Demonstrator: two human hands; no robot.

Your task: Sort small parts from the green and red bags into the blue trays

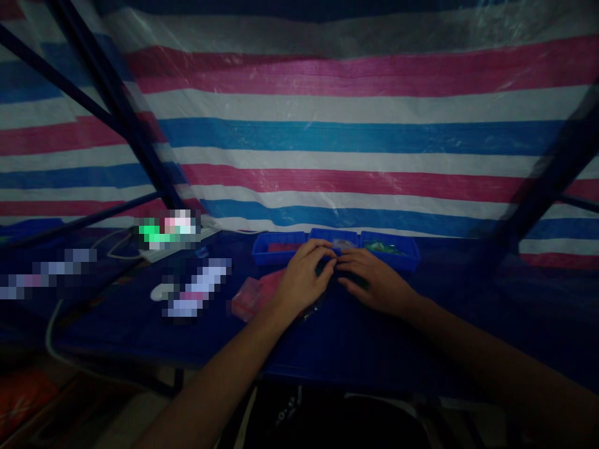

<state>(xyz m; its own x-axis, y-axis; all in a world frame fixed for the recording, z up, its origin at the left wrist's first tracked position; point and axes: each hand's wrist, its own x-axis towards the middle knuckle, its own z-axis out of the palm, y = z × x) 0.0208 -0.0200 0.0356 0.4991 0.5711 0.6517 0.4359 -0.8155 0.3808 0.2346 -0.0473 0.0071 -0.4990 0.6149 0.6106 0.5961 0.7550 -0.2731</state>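
Note:
My left hand (306,274) is over the blue table, its fingers curled and the thumb close to the fingertips. Whatever sits between them is too dark and small to name. A shiny, clear-looking piece of plastic (312,309) shows just below this hand. From the right, my right hand (374,277) reaches in with fingers stretched and thumb apart, its fingertips close to those of the left. Beside the left wrist lie pink-red plastic packets (253,298). Just behind the hands stands the middle blue bin (327,233), holding something clear, its front partly hidden.
A left blue bin (276,256) holds reddish pieces; a right blue bin (397,255) holds green packets. Further left are a white power strip (180,244) with cables, a round white object (162,292) and a blurred strip (199,288). Striped sheeting (350,137) hangs behind, between dark metal posts.

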